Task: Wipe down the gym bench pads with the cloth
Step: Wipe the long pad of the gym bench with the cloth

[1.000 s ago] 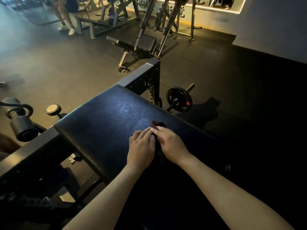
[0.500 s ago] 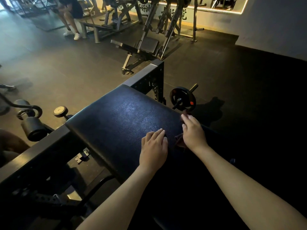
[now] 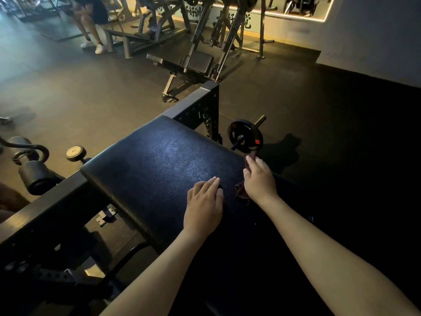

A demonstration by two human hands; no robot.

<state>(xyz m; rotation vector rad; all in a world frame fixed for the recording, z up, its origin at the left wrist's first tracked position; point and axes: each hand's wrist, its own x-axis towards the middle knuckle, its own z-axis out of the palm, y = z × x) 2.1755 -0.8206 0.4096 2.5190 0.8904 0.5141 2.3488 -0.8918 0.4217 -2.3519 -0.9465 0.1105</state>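
Note:
The black bench pad (image 3: 155, 169) slants across the middle of the head view, shiny in its upper part. My left hand (image 3: 204, 201) lies flat on the pad near its lower right, fingers straight. My right hand (image 3: 258, 179) is at the pad's right edge and grips a dark reddish cloth (image 3: 242, 192). One end of the cloth pokes out above the fingers, and the rest hangs bunched under the palm against the pad edge.
A steel frame post (image 3: 200, 106) rises behind the pad. A weight plate on a bar (image 3: 246, 135) sits just beyond my right hand. Roller pads (image 3: 36, 176) lie at left. Another bench and rack (image 3: 196, 62) stand farther back, and a seated person (image 3: 91, 21) is at top left.
My right hand has carried the cloth from the middle of the pad out to its right edge. My left hand stayed flat on the pad.

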